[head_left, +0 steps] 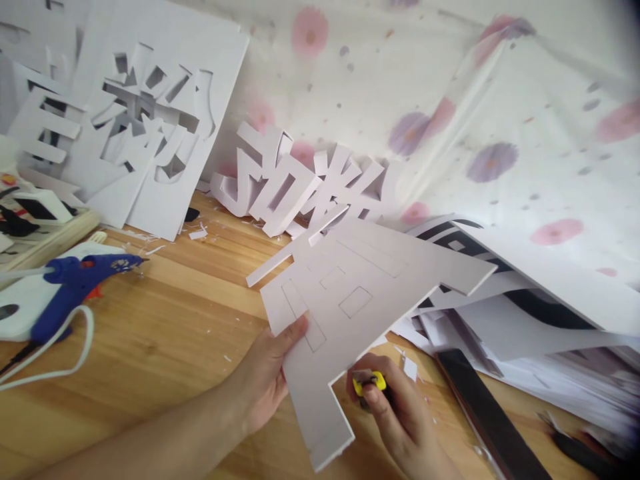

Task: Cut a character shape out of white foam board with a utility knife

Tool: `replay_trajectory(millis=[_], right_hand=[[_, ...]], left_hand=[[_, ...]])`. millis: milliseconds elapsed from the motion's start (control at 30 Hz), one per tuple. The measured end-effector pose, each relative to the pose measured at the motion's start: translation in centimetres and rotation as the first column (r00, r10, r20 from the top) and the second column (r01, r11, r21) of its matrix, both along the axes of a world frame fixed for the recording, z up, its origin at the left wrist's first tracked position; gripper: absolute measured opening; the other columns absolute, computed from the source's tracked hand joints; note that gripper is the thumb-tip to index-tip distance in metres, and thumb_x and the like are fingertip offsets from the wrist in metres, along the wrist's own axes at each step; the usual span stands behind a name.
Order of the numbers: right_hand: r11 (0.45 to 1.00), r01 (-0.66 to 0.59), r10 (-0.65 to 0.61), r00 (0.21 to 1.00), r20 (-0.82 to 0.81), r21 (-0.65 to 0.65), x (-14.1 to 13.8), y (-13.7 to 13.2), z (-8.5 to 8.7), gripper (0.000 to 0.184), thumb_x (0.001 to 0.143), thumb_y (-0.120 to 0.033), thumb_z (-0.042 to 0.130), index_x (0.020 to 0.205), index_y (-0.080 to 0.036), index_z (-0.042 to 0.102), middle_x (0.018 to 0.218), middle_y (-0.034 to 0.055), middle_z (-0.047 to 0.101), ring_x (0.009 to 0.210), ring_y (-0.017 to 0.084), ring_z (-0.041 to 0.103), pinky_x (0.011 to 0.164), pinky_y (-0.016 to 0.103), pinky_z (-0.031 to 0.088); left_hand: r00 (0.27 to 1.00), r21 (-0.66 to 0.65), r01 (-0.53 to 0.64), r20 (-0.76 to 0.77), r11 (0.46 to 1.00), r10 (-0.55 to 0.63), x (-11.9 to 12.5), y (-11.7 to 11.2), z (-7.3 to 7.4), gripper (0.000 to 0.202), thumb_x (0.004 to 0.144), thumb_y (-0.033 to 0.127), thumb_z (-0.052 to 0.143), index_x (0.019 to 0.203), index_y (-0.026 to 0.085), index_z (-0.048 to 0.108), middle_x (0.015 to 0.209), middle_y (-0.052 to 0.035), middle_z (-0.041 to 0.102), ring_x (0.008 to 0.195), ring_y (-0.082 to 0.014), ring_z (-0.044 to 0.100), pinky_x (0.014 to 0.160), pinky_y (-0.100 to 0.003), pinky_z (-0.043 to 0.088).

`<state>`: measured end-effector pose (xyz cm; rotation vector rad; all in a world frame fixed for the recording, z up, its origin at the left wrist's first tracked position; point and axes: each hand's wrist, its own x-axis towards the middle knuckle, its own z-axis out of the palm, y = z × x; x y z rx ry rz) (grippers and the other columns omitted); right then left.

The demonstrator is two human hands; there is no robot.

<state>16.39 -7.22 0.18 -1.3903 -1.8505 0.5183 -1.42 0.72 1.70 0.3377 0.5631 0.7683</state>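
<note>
My left hand (267, 377) grips the lower left edge of a large white foam-board cutout (360, 293), thumb on top, holding it tilted above the wooden table (180, 320). The board carries scored rectangles on its face. My right hand (400, 420) is closed on a small yellow-and-black utility knife (370, 383), right beside the cutout's lower inner edge.
A blue glue gun (75, 280) with a white cord lies at left. Cut-out foam sheets (145, 127) lean at the back left, and loose foam characters (280, 187) stand behind. Stacked printed sheets (525, 320) and a dark ruler (490, 420) lie at right. A floral cloth (450, 100) hangs behind.
</note>
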Motion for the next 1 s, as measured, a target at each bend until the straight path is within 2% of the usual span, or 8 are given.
replay_trajectory(millis=[100, 200, 333, 433, 633, 833, 900, 1000], right_hand=[[0.998, 0.028, -0.035, 0.99, -0.138, -0.049, -0.1, 0.1, 0.1, 0.019, 0.089, -0.04, 0.041, 0.092, -0.023, 0.05, 0.076, 0.0012, 0.054, 0.067, 0.014, 0.05, 0.058, 0.025, 0.038], [0.987, 0.017, -0.065, 0.954, -0.294, -0.162, -0.6, 0.3, 0.8, 0.03, 0.079, -0.05, 0.054, 0.09, -0.022, 0.05, 0.072, -0.0003, 0.053, 0.06, 0.013, 0.047, 0.051, 0.024, 0.036], [0.945, 0.161, -0.241, 0.931, -0.273, -0.287, -1.5, 0.5, 1.7, 0.029, 0.072, -0.047, 0.063, 0.072, -0.019, 0.052, 0.058, -0.004, 0.046, 0.05, 0.01, 0.04, 0.046, 0.023, 0.032], [0.917, 0.228, -0.312, 0.921, -0.234, -0.328, -2.1, 0.7, 1.9, 0.031, 0.07, -0.049, 0.063, 0.075, -0.019, 0.057, 0.059, -0.0027, 0.05, 0.053, 0.012, 0.045, 0.05, 0.024, 0.035], [0.952, 0.116, -0.159, 0.978, -0.137, -0.282, -2.7, 1.4, 0.9, 0.036, 0.072, -0.047, 0.061, 0.096, -0.019, 0.062, 0.075, 0.0025, 0.063, 0.069, 0.018, 0.056, 0.06, 0.027, 0.043], [0.95, 0.197, -0.228, 0.968, -0.106, -0.241, -2.5, 1.6, -0.1, 0.025, 0.072, -0.036, 0.06, 0.091, -0.02, 0.062, 0.085, 0.0047, 0.066, 0.079, 0.021, 0.058, 0.071, 0.032, 0.043], [0.945, 0.202, -0.243, 0.961, -0.136, -0.258, -2.0, 1.5, 0.0, 0.021, 0.071, -0.033, 0.058, 0.087, -0.02, 0.062, 0.081, 0.0038, 0.065, 0.075, 0.02, 0.057, 0.068, 0.03, 0.043], [0.922, 0.196, -0.262, 0.951, -0.165, -0.335, -0.8, 1.3, 0.6, 0.016, 0.069, -0.028, 0.054, 0.08, -0.018, 0.06, 0.068, 0.0005, 0.059, 0.065, 0.017, 0.054, 0.059, 0.027, 0.04]], left_hand=[[0.996, 0.029, -0.068, -0.063, 0.997, 0.069, 0.0, 0.1, 0.1, 0.049, 0.08, 0.027, 0.065, 0.125, 0.016, 0.049, 0.115, -0.0113, 0.062, 0.101, -0.0233, 0.06, 0.08, -0.03, 0.051], [0.966, 0.115, -0.17, -0.178, 0.979, 0.189, -0.1, 0.5, 0.2, 0.045, 0.077, 0.029, 0.068, 0.118, 0.019, 0.055, 0.114, -0.0084, 0.062, 0.101, -0.0222, 0.06, 0.078, -0.027, 0.052], [0.894, 0.21, -0.318, -0.259, 0.925, 0.366, -0.3, 1.3, 0.3, 0.04, 0.075, 0.029, 0.07, 0.112, 0.019, 0.059, 0.114, -0.0078, 0.062, 0.103, -0.0212, 0.06, 0.08, -0.025, 0.051], [0.864, 0.229, -0.363, -0.28, 0.903, 0.419, -0.3, 1.5, 0.2, 0.043, 0.074, 0.03, 0.07, 0.114, 0.019, 0.058, 0.114, -0.0093, 0.062, 0.103, -0.022, 0.06, 0.083, -0.028, 0.05], [0.874, 0.256, -0.334, -0.277, 0.907, 0.4, -0.2, 1.5, 0.4, 0.05, 0.074, 0.032, 0.07, 0.119, 0.017, 0.054, 0.114, -0.0101, 0.063, 0.104, -0.0228, 0.059, 0.086, -0.029, 0.048], [0.901, 0.292, -0.278, -0.251, 0.915, 0.354, -0.2, 1.2, 0.7, 0.056, 0.075, 0.031, 0.07, 0.126, 0.022, 0.048, 0.112, -0.0073, 0.064, 0.104, -0.0215, 0.059, 0.086, -0.028, 0.048], [0.917, 0.24, -0.25, -0.252, 0.938, 0.309, -0.2, 1.1, 0.7, 0.054, 0.077, 0.037, 0.066, 0.126, 0.022, 0.047, 0.11, -0.0064, 0.065, 0.101, -0.0207, 0.061, 0.083, -0.027, 0.049], [0.95, 0.048, -0.091, -0.297, 0.995, 0.101, -0.4, 1.1, 0.4, 0.047, 0.081, 0.04, 0.061, 0.119, 0.015, 0.052, 0.102, -0.009, 0.068, 0.094, -0.0203, 0.064, 0.076, -0.026, 0.052]])
